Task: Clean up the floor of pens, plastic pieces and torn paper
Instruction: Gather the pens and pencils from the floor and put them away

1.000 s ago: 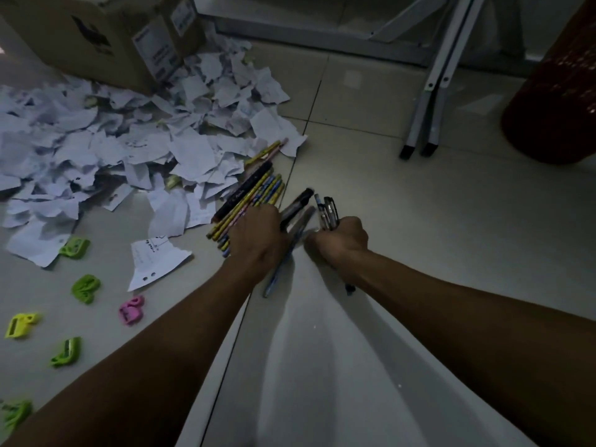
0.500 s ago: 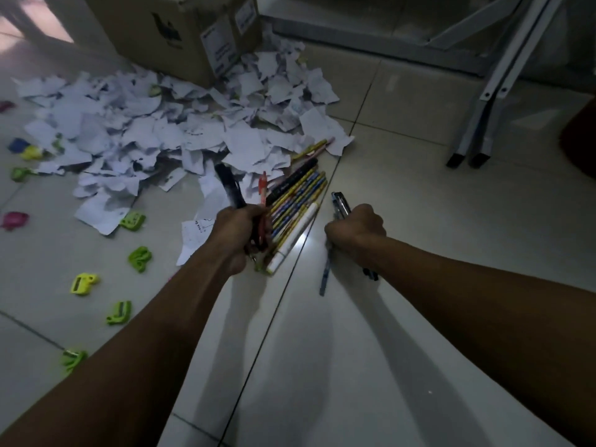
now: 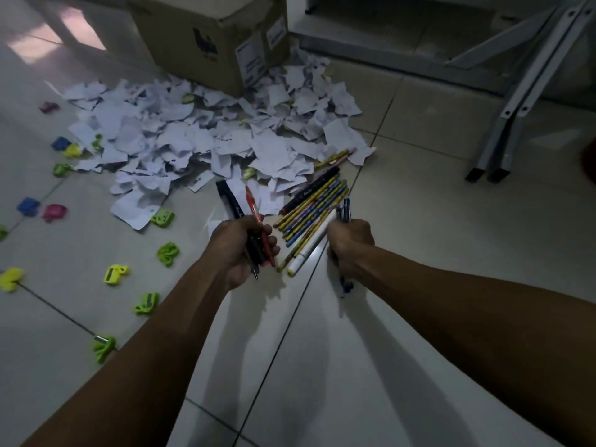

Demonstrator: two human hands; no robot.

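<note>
My left hand [image 3: 238, 246] grips a black marker and a red pen [image 3: 254, 209], lifted a little off the tiled floor. My right hand [image 3: 350, 243] is closed around a few dark blue pens [image 3: 345, 209], whose tips stick out below my fist. Between both hands a row of yellow and patterned pencils, a black marker and a white pen [image 3: 314, 217] lies on the floor. Beyond them spreads a heap of torn paper [image 3: 206, 137]. Green, yellow, pink and blue plastic pieces [image 3: 167, 251] are scattered to the left.
A cardboard box [image 3: 219, 37] stands behind the paper heap. White metal folding legs [image 3: 512, 108] with black feet rest at the right. A dark red container edge shows at the far right.
My left hand has raised the black marker and red pen away from the pencil row. My right hand has drawn the blue pens closer to that row. The view has shifted left.
</note>
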